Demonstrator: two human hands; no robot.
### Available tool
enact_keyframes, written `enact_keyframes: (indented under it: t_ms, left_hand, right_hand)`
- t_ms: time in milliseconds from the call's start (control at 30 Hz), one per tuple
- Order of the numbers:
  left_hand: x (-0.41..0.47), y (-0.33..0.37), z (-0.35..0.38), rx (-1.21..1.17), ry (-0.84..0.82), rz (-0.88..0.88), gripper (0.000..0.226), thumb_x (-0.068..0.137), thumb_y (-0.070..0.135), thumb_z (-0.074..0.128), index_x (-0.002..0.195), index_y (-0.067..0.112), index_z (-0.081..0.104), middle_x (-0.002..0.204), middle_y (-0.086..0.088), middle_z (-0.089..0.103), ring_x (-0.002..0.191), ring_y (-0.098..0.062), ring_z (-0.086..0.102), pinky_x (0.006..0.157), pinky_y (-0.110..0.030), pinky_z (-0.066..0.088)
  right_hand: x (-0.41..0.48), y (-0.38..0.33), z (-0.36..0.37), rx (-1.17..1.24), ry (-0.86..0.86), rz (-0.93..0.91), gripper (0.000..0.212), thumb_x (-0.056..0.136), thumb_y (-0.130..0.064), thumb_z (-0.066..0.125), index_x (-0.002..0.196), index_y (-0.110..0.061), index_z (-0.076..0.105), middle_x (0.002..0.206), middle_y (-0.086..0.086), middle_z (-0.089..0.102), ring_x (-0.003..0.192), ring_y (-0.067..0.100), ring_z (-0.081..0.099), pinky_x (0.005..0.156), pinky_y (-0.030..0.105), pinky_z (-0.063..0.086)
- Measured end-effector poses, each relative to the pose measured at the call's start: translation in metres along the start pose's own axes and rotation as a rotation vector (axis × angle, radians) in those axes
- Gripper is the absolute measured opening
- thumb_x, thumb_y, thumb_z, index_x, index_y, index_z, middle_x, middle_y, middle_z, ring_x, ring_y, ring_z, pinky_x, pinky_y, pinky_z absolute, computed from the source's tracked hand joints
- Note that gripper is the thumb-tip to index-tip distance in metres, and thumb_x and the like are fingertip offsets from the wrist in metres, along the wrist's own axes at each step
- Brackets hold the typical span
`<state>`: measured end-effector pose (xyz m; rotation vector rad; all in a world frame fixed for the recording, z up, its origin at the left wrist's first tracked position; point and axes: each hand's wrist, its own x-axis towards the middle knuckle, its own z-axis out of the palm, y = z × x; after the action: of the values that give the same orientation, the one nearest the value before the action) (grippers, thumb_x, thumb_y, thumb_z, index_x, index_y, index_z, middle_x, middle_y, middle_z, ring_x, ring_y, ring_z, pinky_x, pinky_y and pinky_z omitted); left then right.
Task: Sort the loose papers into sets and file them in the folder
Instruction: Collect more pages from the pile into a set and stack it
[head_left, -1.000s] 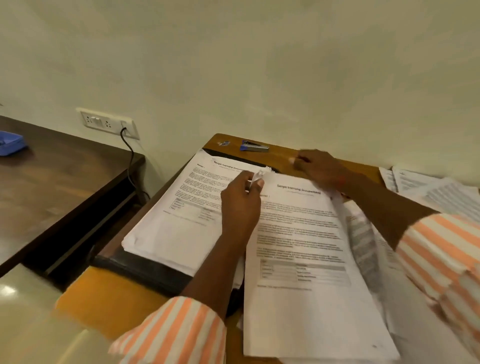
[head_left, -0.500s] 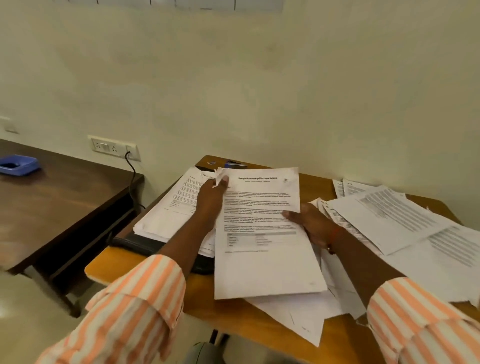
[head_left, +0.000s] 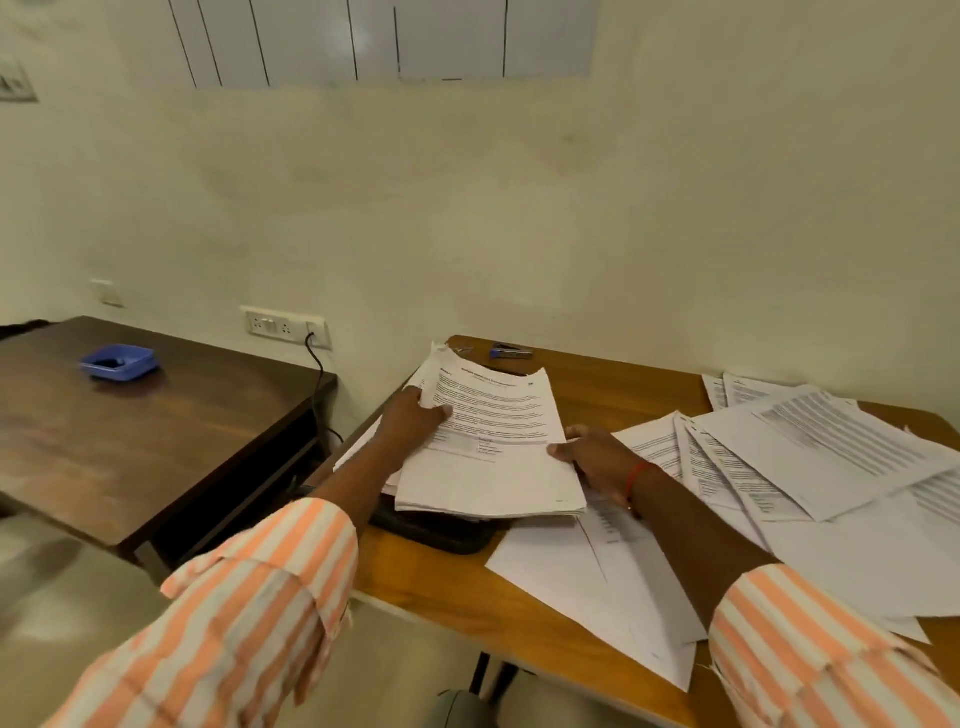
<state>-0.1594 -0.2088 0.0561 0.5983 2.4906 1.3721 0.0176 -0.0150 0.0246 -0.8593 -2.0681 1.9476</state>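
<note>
A thick set of printed papers (head_left: 493, 457) lies over the black folder (head_left: 436, 530) at the left end of the light wooden table (head_left: 431, 577). My left hand (head_left: 413, 418) grips the set's left edge, thumb on top. My right hand (head_left: 597, 457) holds its right edge, thumb on the top sheet. More sheets (head_left: 358, 457) lie beneath the set on the folder. Loose papers (head_left: 810, 457) are fanned over the right half of the table, and one sheet (head_left: 597, 597) overhangs the front edge.
A blue stapler (head_left: 511, 352) lies at the table's back edge near the wall. A dark wooden table (head_left: 130, 431) stands to the left with a blue tray (head_left: 118, 361) on it. A wall socket (head_left: 283, 326) has a black cord plugged in.
The view has pulled back and up. The top sheets went from the right pile onto the stack over the folder; my left hand shifted to the stack's left edge, my right to its right edge.
</note>
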Motion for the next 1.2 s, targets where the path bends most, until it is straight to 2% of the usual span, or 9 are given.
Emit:
enact_keyframes:
  t_ms: [167, 267, 433, 533, 633, 767, 867, 1033, 1200]
  left_hand:
    - [0.033, -0.003, -0.023, 0.189, 0.045, 0.032, 0.044, 0.095, 0.034, 0.068, 0.127, 0.006, 0.059, 0.125, -0.012, 0.064, 0.111, -0.03, 0.061, 0.087, -0.034, 0.048]
    - [0.045, -0.008, -0.034, 0.258, 0.105, 0.04, 0.024, 0.095, 0.023, 0.066, 0.108, 0.004, 0.064, 0.107, -0.014, 0.066, 0.101, -0.033, 0.064, 0.088, -0.04, 0.055]
    - [0.058, -0.03, -0.038, 0.466, 0.064, 0.035, 0.022, 0.092, 0.016, 0.064, 0.11, 0.005, 0.072, 0.106, -0.013, 0.072, 0.096, -0.03, 0.066, 0.079, -0.034, 0.054]
    - [0.055, -0.04, -0.037, 0.53, 0.079, 0.034, 0.021, 0.087, 0.011, 0.061, 0.104, 0.007, 0.073, 0.095, -0.009, 0.071, 0.085, -0.026, 0.065, 0.069, -0.032, 0.053]
    - [0.055, -0.041, -0.035, 0.549, 0.07, 0.027, 0.021, 0.087, 0.009, 0.059, 0.101, 0.002, 0.072, 0.098, -0.01, 0.07, 0.089, -0.028, 0.065, 0.078, -0.037, 0.057]
    - [0.059, -0.038, -0.035, 0.548, -0.037, -0.091, 0.01, 0.091, 0.014, 0.056, 0.085, 0.007, 0.059, 0.092, -0.009, 0.063, 0.074, -0.02, 0.056, 0.066, -0.032, 0.047]
    - [0.066, -0.04, -0.032, 0.481, 0.013, -0.119, 0.024, 0.095, 0.019, 0.054, 0.072, 0.014, 0.049, 0.077, -0.004, 0.054, 0.076, -0.022, 0.052, 0.071, -0.034, 0.043]
    - [0.069, -0.049, -0.03, 0.556, -0.005, -0.077, 0.019, 0.096, 0.026, 0.057, 0.088, 0.009, 0.059, 0.078, -0.002, 0.057, 0.065, -0.014, 0.052, 0.051, -0.025, 0.036]
    - [0.063, -0.054, -0.026, 0.645, 0.028, -0.019, 0.012, 0.095, 0.02, 0.057, 0.09, 0.009, 0.058, 0.096, -0.009, 0.066, 0.071, -0.017, 0.054, 0.063, -0.03, 0.043]
  right_hand:
    - [0.026, -0.011, 0.026, -0.151, 0.223, -0.086, 0.017, 0.09, -0.013, 0.07, 0.104, -0.014, 0.062, 0.116, 0.01, 0.071, 0.102, 0.027, 0.069, 0.093, 0.051, 0.056]
    - [0.026, -0.016, 0.052, -0.169, 0.333, -0.1, 0.014, 0.091, -0.017, 0.07, 0.101, -0.019, 0.06, 0.118, 0.005, 0.069, 0.104, 0.022, 0.065, 0.092, 0.039, 0.055]
    - [0.026, -0.005, 0.083, -0.355, 0.273, -0.08, 0.029, 0.093, -0.017, 0.064, 0.121, -0.014, 0.067, 0.121, 0.005, 0.07, 0.075, 0.022, 0.071, 0.057, 0.026, 0.056]
    - [0.026, 0.002, 0.084, -0.509, 0.32, -0.114, 0.032, 0.089, -0.027, 0.066, 0.119, -0.016, 0.065, 0.119, 0.005, 0.071, 0.087, 0.027, 0.071, 0.069, 0.034, 0.059]
    - [0.026, 0.007, 0.084, -0.552, 0.351, -0.13, 0.042, 0.084, -0.031, 0.072, 0.122, -0.016, 0.062, 0.122, 0.005, 0.068, 0.103, 0.026, 0.068, 0.077, 0.032, 0.058]
    - [0.026, 0.007, 0.082, -0.548, 0.317, -0.143, 0.037, 0.087, -0.016, 0.072, 0.123, -0.012, 0.064, 0.126, 0.009, 0.067, 0.109, 0.029, 0.066, 0.08, 0.028, 0.054]
    - [0.027, 0.009, 0.078, -0.52, 0.291, -0.119, 0.035, 0.088, -0.01, 0.071, 0.123, -0.009, 0.063, 0.127, 0.011, 0.067, 0.112, 0.03, 0.065, 0.078, 0.026, 0.049]
    - [0.028, 0.01, 0.077, -0.474, 0.23, -0.094, 0.039, 0.085, -0.011, 0.075, 0.122, -0.012, 0.062, 0.124, 0.007, 0.068, 0.112, 0.025, 0.065, 0.079, 0.025, 0.049]
    - [0.027, 0.009, 0.077, -0.492, 0.206, -0.104, 0.039, 0.085, -0.014, 0.076, 0.121, -0.012, 0.063, 0.124, 0.008, 0.068, 0.111, 0.025, 0.065, 0.081, 0.025, 0.051]
